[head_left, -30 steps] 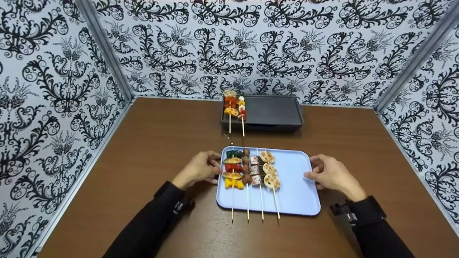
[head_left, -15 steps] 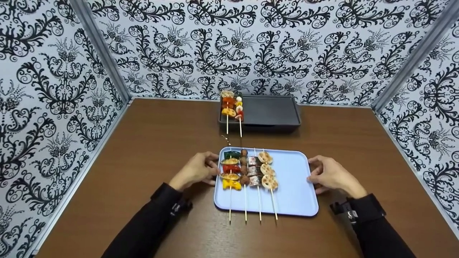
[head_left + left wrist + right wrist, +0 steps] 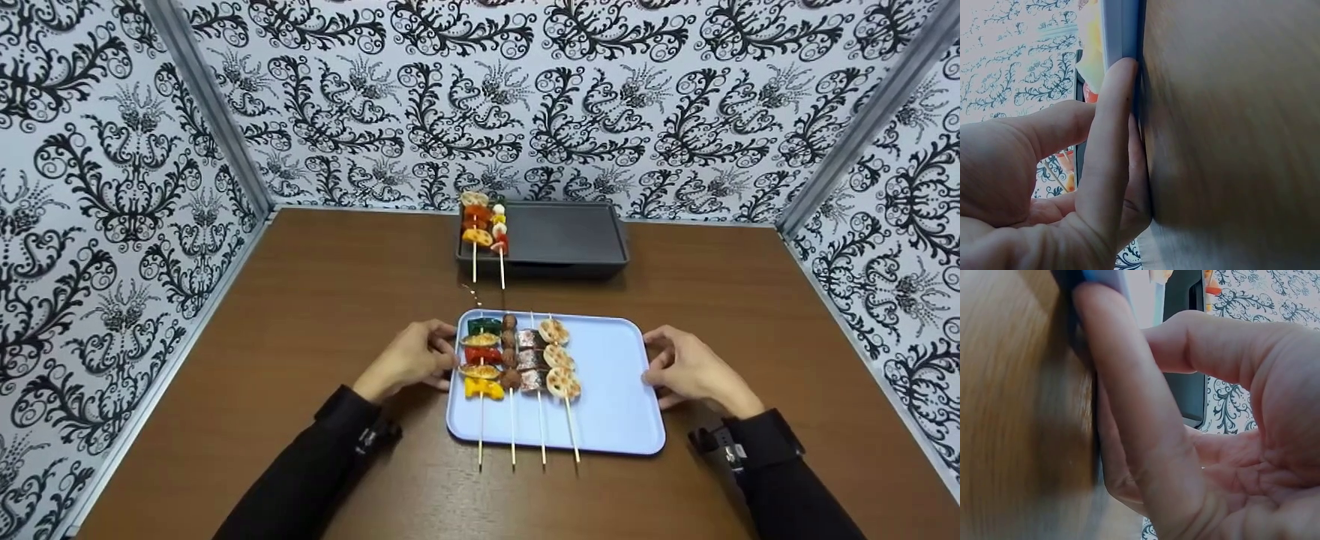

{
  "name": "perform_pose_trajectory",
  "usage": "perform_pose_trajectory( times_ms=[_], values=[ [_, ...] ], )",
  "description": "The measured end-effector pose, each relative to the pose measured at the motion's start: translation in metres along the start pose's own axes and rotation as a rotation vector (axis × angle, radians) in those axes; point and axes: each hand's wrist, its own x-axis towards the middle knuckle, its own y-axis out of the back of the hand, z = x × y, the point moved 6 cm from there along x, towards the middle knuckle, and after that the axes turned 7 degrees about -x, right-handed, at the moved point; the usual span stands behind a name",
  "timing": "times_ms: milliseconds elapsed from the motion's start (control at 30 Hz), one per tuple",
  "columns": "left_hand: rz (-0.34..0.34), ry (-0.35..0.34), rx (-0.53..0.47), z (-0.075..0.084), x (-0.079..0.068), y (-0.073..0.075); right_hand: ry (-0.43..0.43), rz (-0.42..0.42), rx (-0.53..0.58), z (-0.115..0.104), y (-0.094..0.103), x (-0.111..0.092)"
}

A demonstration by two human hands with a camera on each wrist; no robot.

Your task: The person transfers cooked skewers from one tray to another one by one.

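Tray (image 3: 615, 375) with four skewers (image 3: 530, 361); griddle (image 3: 570, 232) with two skewers (image 3: 477, 222), seemingly vegetable.

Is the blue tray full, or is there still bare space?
Partly full: four skewers lie toward the left of the tray; its right part is bare.

A person wears plain black long sleeves, the left sleeve (image 3: 304, 465) and the right sleeve (image 3: 787, 480) both reaching the wrist. At each cuff sits a small dark device; the left device (image 3: 386, 435) and the right device (image 3: 709, 444) each show a pale, shiny fitting. Left hand (image 3: 409, 358) and right hand (image 3: 696, 369) are bare.
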Motion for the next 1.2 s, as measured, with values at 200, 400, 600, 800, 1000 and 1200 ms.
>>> perform_pose_trajectory(
  times_ms=[200, 400, 600, 800, 1000, 1200],
  values=[
    [0.007, 0.011, 0.026, -0.001, -0.003, -0.001, -0.016, 0.007, 0.019, 0.003, -0.003, 0.0],
    [0.011, 0.02, 0.054, 0.0, -0.006, -0.004, -0.024, 0.011, 0.004, 0.003, -0.003, -0.001],
    [0.031, 0.015, 0.094, 0.005, -0.003, -0.005, -0.022, 0.025, -0.009, 0.003, 0.001, -0.002],
    [0.096, -0.023, 0.162, 0.019, -0.001, 0.002, -0.018, 0.033, -0.015, 0.004, 0.001, -0.002],
    [0.177, -0.111, 0.28, 0.038, 0.0, 0.013, -0.004, 0.03, -0.011, 0.004, -0.002, 0.002],
    [0.215, -0.131, 0.26, 0.059, 0.01, 0.016, -0.015, 0.046, -0.012, 0.005, -0.001, 0.003]
  ],
)
